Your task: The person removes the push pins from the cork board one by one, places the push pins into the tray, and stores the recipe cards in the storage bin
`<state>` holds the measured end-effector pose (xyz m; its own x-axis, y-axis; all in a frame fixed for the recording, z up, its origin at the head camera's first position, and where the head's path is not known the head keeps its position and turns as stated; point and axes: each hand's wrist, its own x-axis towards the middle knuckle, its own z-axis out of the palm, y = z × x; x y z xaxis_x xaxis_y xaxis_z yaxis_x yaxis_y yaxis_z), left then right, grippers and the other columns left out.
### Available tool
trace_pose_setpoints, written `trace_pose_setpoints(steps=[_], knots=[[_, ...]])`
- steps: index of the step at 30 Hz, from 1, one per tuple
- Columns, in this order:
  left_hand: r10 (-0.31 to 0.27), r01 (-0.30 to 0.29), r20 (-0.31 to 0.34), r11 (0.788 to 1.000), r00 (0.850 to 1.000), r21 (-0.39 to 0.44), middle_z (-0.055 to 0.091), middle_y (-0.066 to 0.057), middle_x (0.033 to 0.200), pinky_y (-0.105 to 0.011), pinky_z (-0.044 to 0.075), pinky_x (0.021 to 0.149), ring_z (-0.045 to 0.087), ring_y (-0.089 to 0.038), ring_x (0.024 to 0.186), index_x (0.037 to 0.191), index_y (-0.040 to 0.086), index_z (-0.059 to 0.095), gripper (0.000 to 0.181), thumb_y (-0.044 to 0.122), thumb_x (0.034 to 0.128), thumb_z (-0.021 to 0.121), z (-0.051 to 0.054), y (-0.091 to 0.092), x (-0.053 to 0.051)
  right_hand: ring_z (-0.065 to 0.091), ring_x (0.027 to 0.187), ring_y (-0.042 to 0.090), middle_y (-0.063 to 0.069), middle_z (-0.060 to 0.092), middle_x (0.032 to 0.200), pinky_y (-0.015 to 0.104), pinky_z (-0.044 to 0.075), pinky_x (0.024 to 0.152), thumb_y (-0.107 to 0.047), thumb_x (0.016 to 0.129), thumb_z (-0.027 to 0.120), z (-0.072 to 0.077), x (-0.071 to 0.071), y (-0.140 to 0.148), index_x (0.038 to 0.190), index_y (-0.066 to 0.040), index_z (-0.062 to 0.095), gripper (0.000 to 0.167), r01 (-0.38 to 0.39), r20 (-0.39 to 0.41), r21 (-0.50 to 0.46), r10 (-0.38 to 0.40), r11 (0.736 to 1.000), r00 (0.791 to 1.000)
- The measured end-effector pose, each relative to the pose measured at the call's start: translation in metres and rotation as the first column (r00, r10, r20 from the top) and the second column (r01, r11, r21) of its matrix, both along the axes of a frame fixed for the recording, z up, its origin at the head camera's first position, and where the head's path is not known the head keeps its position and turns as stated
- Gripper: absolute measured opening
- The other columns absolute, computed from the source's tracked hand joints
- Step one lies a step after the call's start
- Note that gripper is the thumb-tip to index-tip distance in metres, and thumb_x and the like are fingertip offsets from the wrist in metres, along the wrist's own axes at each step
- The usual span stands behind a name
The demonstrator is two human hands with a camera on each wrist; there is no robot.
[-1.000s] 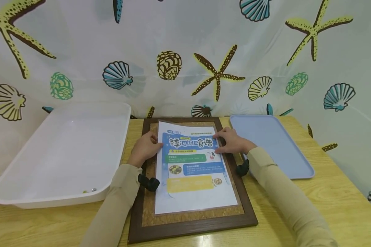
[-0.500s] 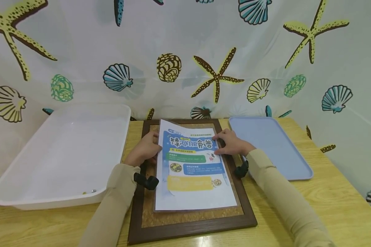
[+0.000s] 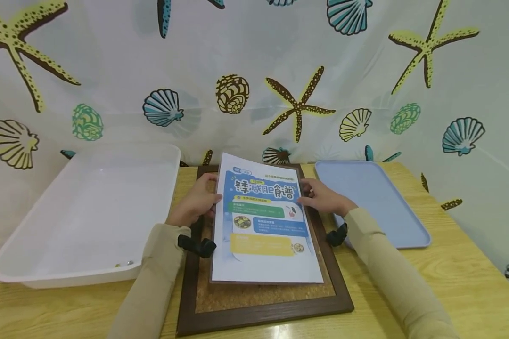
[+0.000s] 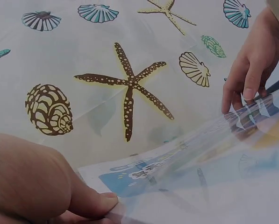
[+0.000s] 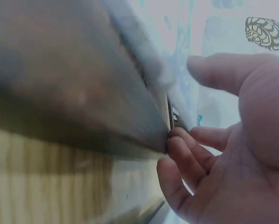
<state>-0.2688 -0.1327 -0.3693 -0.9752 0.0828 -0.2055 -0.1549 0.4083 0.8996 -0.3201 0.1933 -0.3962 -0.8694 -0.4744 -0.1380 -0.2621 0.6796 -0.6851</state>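
Observation:
A printed sheet in a clear glossy sleeve [image 3: 263,268], blue, green and yellow, is tilted up over a brown-framed cork board [image 3: 263,299]. My left hand [image 3: 197,200] pinches its left edge, thumb on top, fingers partly behind. At the right edge is my right hand [image 3: 324,197], thumb on the front and fingers behind. In the left wrist view, my left hand [image 4: 36,182] pinches the glossy sleeve [image 4: 223,186], and my right hand [image 4: 256,60] holds the far edge. In the right wrist view, the right hand's fingers [image 5: 186,158] curl beside the board's side.
A large white tray [image 3: 97,207] with a few tiny items near its front edge stands at the left. To the right lies a light blue tray [image 3: 373,202] on the wooden table [image 3: 458,282]. Behind hangs a curtain [image 3: 220,47] with shells and starfish.
The sheet's top edge has risen off the cork board, and its lower edge has shifted slightly away from the board's front. Both hands have moved a little with it.

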Motion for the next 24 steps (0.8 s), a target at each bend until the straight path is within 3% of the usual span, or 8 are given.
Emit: trace_pose_setpoints(steps=[3, 11, 15, 18, 24], knots=[[0.005, -0.005, 0.004, 1.0, 1.0, 0.015, 0.059, -0.024, 0.103, -0.023, 0.047, 0.048, 0.056, -0.014, 0.055, 0.147, 0.007, 0.024, 0.053, 0.003, 0.0989, 0.045, 0.001, -0.001, -0.001, 0.048, 0.116, 0.033, 0.023, 0.042, 0.134, 0.045, 0.045, 0.094, -0.026, 0.097, 0.056, 0.003, 0.005, 0.005, 0.15, 0.003, 0.019, 0.07, 0.026, 0.036, 0.008, -0.026, 1.0, 0.999], [0.053, -0.053, -0.007, 0.998, 0.999, 0.043, 0.061, -0.02, 0.097, -0.025, 0.048, 0.052, 0.057, -0.014, 0.057, 0.147, 0.01, 0.026, 0.051, 0.006, 0.0995, 0.046, 0.003, -0.003, -0.003, 0.055, 0.097, 0.023, 0.016, 0.058, 0.113, 0.036, 0.045, 0.085, -0.031, 0.095, 0.06, 0.006, 0.015, 0.011, 0.148, 0.005, 0.023, 0.075, -0.025, 0.035, 0.041, 0.024, 0.999, 0.999], [0.064, -0.064, -0.017, 0.997, 0.998, 0.044, 0.06, -0.021, 0.102, -0.024, 0.048, 0.054, 0.057, -0.014, 0.059, 0.149, 0.011, 0.025, 0.054, 0.008, 0.1002, 0.046, 0.003, -0.003, -0.005, 0.059, 0.098, 0.021, 0.018, 0.062, 0.115, 0.035, 0.045, 0.088, -0.029, 0.097, 0.057, 0.007, 0.019, 0.011, 0.147, 0.005, 0.022, 0.07, -0.013, 0.086, -0.019, 0.015, 1.0, 0.996], [0.068, -0.067, -0.015, 0.997, 0.998, 0.042, 0.059, -0.022, 0.106, -0.024, 0.049, 0.055, 0.058, -0.014, 0.061, 0.151, 0.011, 0.023, 0.056, 0.009, 0.1004, 0.047, 0.001, -0.001, -0.004, 0.06, 0.091, 0.019, 0.017, 0.065, 0.112, 0.033, 0.046, 0.082, -0.023, 0.099, 0.053, 0.006, 0.023, 0.011, 0.144, 0.005, 0.025, 0.06, -0.009, 0.119, -0.089, 0.02, 0.996, 0.993], [0.068, -0.067, -0.038, 0.997, 0.997, 0.037, 0.06, -0.024, 0.109, -0.024, 0.051, 0.056, 0.059, -0.013, 0.062, 0.154, 0.015, 0.022, 0.057, 0.014, 0.102, 0.045, 0.0, 0.0, -0.003, 0.05, 0.065, 0.016, 0.006, 0.061, 0.085, 0.025, 0.04, 0.061, -0.013, 0.099, 0.05, 0.003, 0.027, 0.012, 0.138, 0.005, 0.031, 0.046, 0.017, 0.099, -0.195, 0.002, 0.981, 0.995]])
